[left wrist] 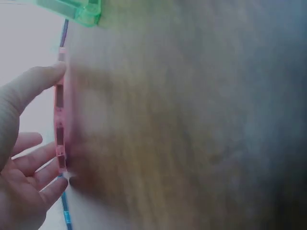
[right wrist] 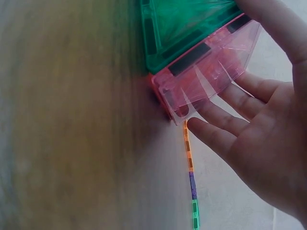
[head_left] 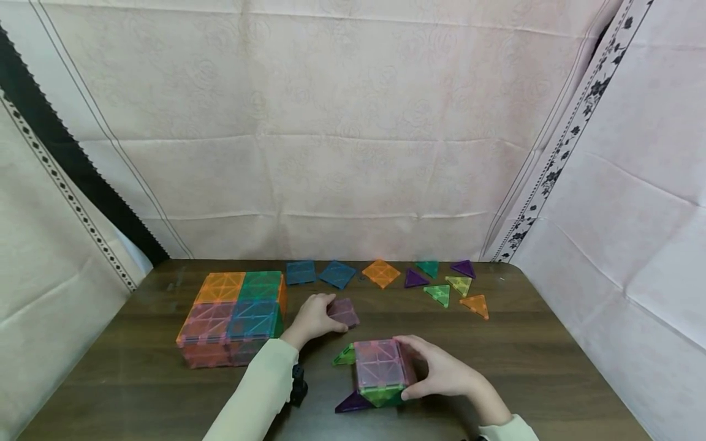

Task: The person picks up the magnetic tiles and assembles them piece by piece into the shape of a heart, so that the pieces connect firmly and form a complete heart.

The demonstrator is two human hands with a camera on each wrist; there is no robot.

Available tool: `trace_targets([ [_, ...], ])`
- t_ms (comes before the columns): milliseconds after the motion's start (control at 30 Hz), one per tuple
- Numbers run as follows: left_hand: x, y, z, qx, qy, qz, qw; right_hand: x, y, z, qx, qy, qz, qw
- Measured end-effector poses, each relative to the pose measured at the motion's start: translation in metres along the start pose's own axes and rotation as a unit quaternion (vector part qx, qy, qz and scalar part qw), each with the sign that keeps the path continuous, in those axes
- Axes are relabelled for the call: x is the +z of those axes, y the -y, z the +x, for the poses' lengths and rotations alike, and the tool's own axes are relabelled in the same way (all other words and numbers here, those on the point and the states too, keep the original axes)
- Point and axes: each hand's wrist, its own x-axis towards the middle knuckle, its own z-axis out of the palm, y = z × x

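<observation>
My left hand (head_left: 314, 317) holds a pink translucent square magnetic tile (head_left: 344, 312) close over the table, its thumb and fingers at the edges. In the left wrist view the pink tile (left wrist: 60, 115) shows edge-on between thumb and fingers. My right hand (head_left: 441, 370) grips the right side of a small box of magnetic tiles (head_left: 377, 362), thumb at the near corner and fingers towards the back. That box has a pink top and green triangles in front. A green triangle (head_left: 344, 356) and a purple triangle (head_left: 353, 402) stick out from its left side.
On the left stands a larger block of orange, green, pink and blue tiles (head_left: 231, 318). Along the back lie blue squares (head_left: 300, 272), an orange square (head_left: 381, 273) and several loose triangles (head_left: 437, 294). Pale cloth (head_left: 353, 122) hangs behind the table (head_left: 529, 367).
</observation>
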Motion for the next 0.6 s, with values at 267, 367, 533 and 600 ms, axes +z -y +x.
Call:
trace_targets([
  [267,-0.004,-0.009,-0.024,-0.020,-0.059,-0.078,0.9950,0.001,-0.001,0.001,-0.001,0.004,0.022,0.9997],
  [367,-0.008,-0.012,-0.037,-0.018,-0.066,-0.123,0.9901,0.000,-0.001,0.002,-0.002,0.008,0.038,0.9992],
  [533,-0.017,-0.014,-0.064,0.025,-0.027,-0.198,0.9794,-0.001,-0.001,0.002,-0.001,0.008,0.039,0.9992],
  [600,-0.019,-0.013,-0.075,0.060,0.006,-0.212,0.9754,-0.001,-0.001,0.002,-0.001,0.007,0.036,0.9993],
])
